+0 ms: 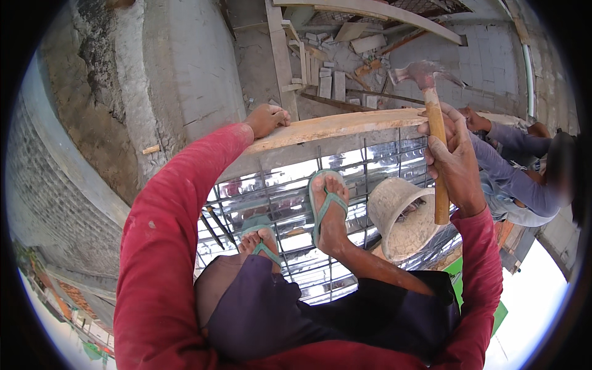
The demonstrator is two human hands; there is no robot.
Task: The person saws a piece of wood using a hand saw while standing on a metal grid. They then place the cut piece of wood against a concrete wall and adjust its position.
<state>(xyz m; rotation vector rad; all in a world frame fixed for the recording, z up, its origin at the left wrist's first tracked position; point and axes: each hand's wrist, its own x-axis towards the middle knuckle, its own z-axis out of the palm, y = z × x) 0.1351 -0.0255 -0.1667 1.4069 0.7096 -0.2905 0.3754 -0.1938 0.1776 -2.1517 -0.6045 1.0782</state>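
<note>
**Ana:** What is the person in the red sleeves doing?

**Ben:** The right hand is shut tight around the wooden handle of a hammer. The hammer is held up, with its head above the long wooden plank.

**Ana:** And the other hand?

**Ben:** The left hand rests on the left end of the plank, fingers curled over its top edge. It seems to press the plank down, but it does not close all the way around it.

**Ana:** Where is the plank?

**Ben:** It lies on edge along the far side of a grid of steel bars. The person squats on the bars in green sandals.

**Ana:** Is the work nearly done?

**Ben:** It looks like the middle of it. The plank is in place and the bars are laid. The hammer is up, so hitting seems to be left. No nail can be seen.

**Ana:** Is there a bucket?

**Ben:** Yes, a dirty white bucket leans on its side near the right hand. What is inside is too dark to tell.

**Ana:** Anyone else?

**Ben:** Another person in purple sleeves crouches at the right.
</note>
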